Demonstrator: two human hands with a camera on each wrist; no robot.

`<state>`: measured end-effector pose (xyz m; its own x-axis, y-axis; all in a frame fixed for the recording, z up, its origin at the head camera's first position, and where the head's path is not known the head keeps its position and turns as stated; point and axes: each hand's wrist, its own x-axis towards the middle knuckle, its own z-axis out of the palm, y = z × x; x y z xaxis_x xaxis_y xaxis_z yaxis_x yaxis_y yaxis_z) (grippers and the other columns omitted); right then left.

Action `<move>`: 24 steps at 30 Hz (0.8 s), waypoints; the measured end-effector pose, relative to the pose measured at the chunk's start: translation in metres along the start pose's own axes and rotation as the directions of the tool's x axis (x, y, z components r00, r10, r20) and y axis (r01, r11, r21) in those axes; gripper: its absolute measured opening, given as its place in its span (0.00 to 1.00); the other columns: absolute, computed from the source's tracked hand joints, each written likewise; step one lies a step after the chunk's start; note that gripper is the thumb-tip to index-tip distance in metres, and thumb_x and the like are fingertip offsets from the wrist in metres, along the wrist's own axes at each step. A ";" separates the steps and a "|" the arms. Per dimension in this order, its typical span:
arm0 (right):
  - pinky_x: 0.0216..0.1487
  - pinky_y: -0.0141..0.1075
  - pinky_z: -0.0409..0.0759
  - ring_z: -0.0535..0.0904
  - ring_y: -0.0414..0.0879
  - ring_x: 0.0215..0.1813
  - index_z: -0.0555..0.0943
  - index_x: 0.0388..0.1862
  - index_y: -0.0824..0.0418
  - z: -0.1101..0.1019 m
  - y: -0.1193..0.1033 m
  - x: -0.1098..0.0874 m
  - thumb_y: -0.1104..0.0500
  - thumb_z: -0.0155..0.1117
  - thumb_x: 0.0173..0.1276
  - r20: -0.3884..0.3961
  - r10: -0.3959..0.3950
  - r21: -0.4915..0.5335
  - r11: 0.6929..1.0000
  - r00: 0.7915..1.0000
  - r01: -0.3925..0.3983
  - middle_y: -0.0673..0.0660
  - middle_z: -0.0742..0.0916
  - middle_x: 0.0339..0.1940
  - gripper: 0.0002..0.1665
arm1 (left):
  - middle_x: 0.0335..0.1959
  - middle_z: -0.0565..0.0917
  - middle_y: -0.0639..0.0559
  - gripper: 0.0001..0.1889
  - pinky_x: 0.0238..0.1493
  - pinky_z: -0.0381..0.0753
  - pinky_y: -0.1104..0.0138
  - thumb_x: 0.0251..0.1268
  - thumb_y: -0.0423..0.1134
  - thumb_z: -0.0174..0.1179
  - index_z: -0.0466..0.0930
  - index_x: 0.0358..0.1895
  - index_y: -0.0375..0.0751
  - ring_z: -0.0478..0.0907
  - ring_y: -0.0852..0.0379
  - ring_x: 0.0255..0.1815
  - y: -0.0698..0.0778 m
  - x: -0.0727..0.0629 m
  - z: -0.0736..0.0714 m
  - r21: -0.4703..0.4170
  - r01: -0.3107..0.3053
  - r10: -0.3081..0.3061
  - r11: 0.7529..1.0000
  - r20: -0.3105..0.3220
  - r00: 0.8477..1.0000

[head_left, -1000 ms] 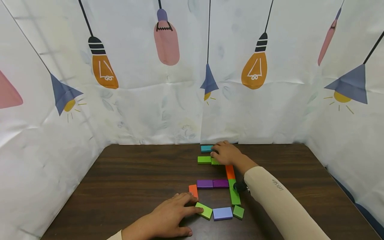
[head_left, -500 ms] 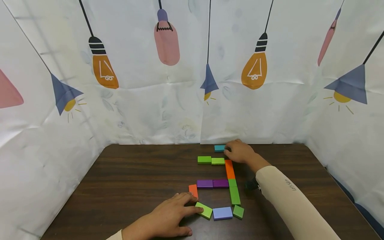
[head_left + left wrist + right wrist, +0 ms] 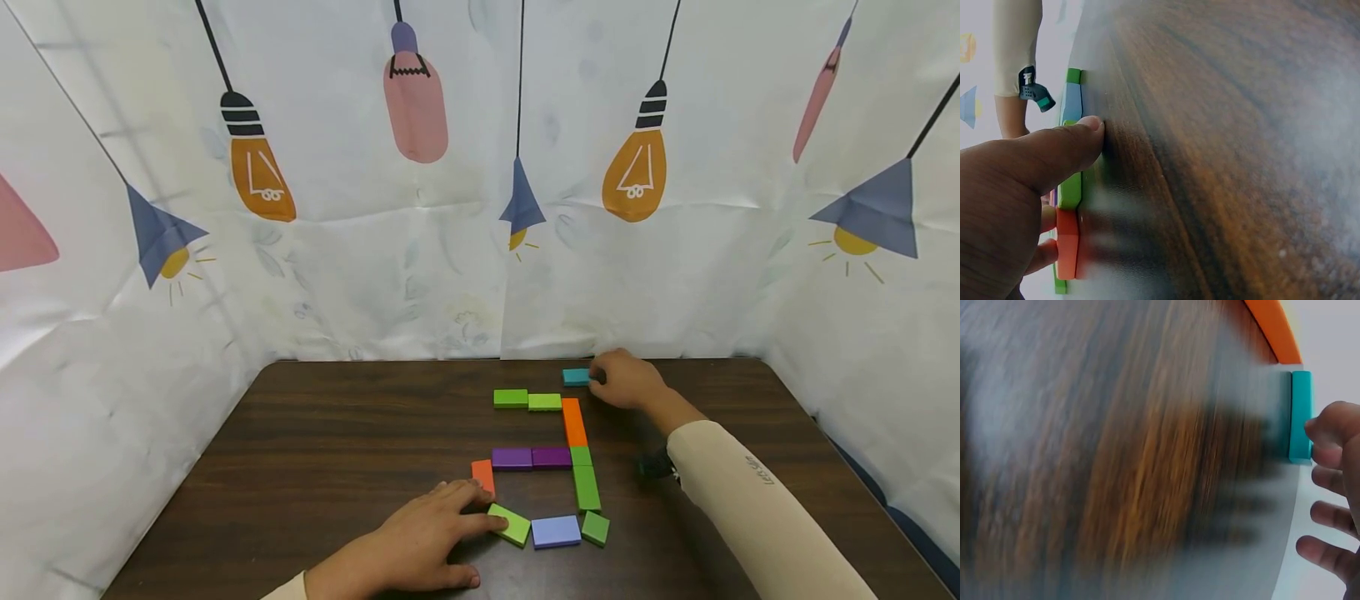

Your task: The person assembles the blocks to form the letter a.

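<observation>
My right hand (image 3: 630, 381) pinches the right end of a teal block (image 3: 575, 377) near the table's far edge. In the right wrist view its thumb lies on the near face of the teal block (image 3: 1300, 394), with a finger behind. My left hand (image 3: 427, 537) rests at the near side, fingers spread and relaxed. One fingertip touches a lime block (image 3: 513, 528), and others lie at a small orange block (image 3: 483, 477). In the left wrist view, the left hand (image 3: 1016, 181) partly hides the lime block (image 3: 1070, 190), beside the orange-red block (image 3: 1067, 244).
Two green blocks (image 3: 511, 399) form a row near the back. A long orange block (image 3: 574, 422) and green blocks (image 3: 587, 487) run down the right side. Two purple blocks (image 3: 512, 459) cross the middle. A light blue block (image 3: 556, 532) and a small green block (image 3: 596, 528) lie nearer.
The right hand has moved right along the far edge with the teal block, which now lies beyond the orange block's top. The left hand has stayed in place.
</observation>
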<state>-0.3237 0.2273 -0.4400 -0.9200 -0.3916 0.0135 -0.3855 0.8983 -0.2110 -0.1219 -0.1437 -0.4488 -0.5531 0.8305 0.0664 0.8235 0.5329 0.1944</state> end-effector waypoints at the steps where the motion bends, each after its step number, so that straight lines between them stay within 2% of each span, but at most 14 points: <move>1: 0.41 0.51 0.81 0.79 0.53 0.49 0.86 0.46 0.54 -0.001 0.002 -0.001 0.50 0.66 0.71 -0.001 0.001 -0.005 1.000 1.000 -0.001 0.55 0.86 0.49 0.11 | 0.69 0.70 0.56 0.34 0.62 0.76 0.47 0.66 0.61 0.66 0.70 0.74 0.66 0.69 0.54 0.68 0.000 0.000 0.000 0.001 -0.002 0.002 1.000 -0.003 1.000; 7: 0.30 0.44 0.76 0.75 0.47 0.34 0.82 0.36 0.51 -0.004 0.008 -0.006 0.47 0.69 0.69 0.024 0.019 -0.033 0.999 1.000 -0.018 0.50 0.83 0.35 0.10 | 0.69 0.70 0.55 0.34 0.62 0.76 0.47 0.66 0.61 0.66 0.70 0.74 0.66 0.69 0.54 0.68 0.000 -0.001 0.000 0.004 -0.005 0.005 1.000 -0.007 1.000; 10: 0.30 0.43 0.76 0.74 0.45 0.32 0.82 0.37 0.52 -0.004 0.010 -0.008 0.47 0.70 0.68 0.038 0.015 -0.040 0.999 0.999 -0.014 0.49 0.82 0.32 0.11 | 0.69 0.70 0.55 0.34 0.62 0.76 0.46 0.66 0.61 0.66 0.70 0.74 0.66 0.69 0.54 0.68 0.000 0.000 -0.001 0.001 0.001 -0.001 1.000 0.001 1.000; 12: 0.32 0.44 0.77 0.75 0.45 0.33 0.83 0.43 0.54 -0.004 0.012 -0.010 0.47 0.70 0.68 0.048 0.011 -0.042 0.999 0.999 -0.009 0.49 0.83 0.34 0.14 | 0.69 0.70 0.56 0.34 0.62 0.76 0.45 0.66 0.61 0.66 0.70 0.75 0.67 0.69 0.54 0.68 0.000 0.000 -0.001 -0.002 0.006 -0.006 1.000 0.006 1.000; 15: 0.38 0.46 0.80 0.76 0.46 0.38 0.82 0.58 0.58 -0.005 0.013 -0.013 0.47 0.69 0.68 0.073 0.011 -0.043 0.999 0.997 -0.008 0.52 0.86 0.42 0.24 | 0.69 0.70 0.56 0.34 0.62 0.76 0.45 0.66 0.61 0.66 0.70 0.75 0.67 0.69 0.54 0.68 0.001 0.000 -0.001 -0.005 0.008 -0.008 1.000 0.009 1.000; 17: 0.41 0.48 0.81 0.77 0.47 0.41 0.81 0.64 0.60 -0.006 0.014 -0.016 0.47 0.69 0.68 0.100 0.006 -0.042 0.999 0.995 -0.002 0.55 0.86 0.48 0.29 | 0.69 0.70 0.56 0.34 0.61 0.76 0.45 0.66 0.61 0.66 0.70 0.75 0.67 0.69 0.53 0.68 0.001 0.000 -0.001 -0.004 0.006 -0.006 1.000 0.008 1.000; 20: 0.46 0.51 0.81 0.78 0.49 0.44 0.81 0.64 0.60 -0.007 0.016 -0.021 0.47 0.68 0.69 0.131 -0.003 -0.043 0.999 0.991 0.009 0.58 0.86 0.53 0.29 | 0.69 0.70 0.55 0.34 0.61 0.76 0.45 0.66 0.61 0.66 0.70 0.75 0.66 0.69 0.53 0.68 0.000 0.000 -0.001 0.001 0.002 -0.002 1.000 0.007 1.000; 24: 0.46 0.50 0.81 0.78 0.48 0.45 0.82 0.62 0.59 -0.009 0.019 -0.032 0.47 0.68 0.69 0.132 -0.038 -0.035 0.998 0.991 0.043 0.58 0.85 0.53 0.27 | 0.69 0.70 0.55 0.34 0.61 0.76 0.45 0.66 0.61 0.66 0.70 0.75 0.66 0.69 0.53 0.68 0.000 0.000 -0.001 0.006 0.000 0.000 1.000 0.006 1.000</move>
<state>-0.3020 0.2584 -0.4359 -0.8875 -0.4481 -0.1072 -0.4266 0.8872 -0.1758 -0.1215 -0.1440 -0.4481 -0.5522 0.8315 0.0607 0.8244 0.5337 0.1882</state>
